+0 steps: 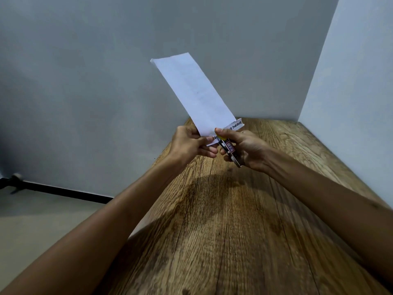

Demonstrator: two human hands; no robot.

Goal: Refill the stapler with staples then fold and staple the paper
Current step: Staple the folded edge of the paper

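White paper [192, 93] pinched, right hand [244, 149] gripping stapler [230, 151].

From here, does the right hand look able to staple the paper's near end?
Probably yes. The right hand holds the stapler right at the folded paper's lower end, which the left hand pinches steady. Whether the paper sits between the jaws is hidden.

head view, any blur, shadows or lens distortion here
Head view: wide-angle lens bends the wooden table edges and walls; soft dark shadow of the hands lies on the wood below them; folded white paper strip is fairly sharp; small metal stapler in the right hand looks slightly soft, as do the near forearms.
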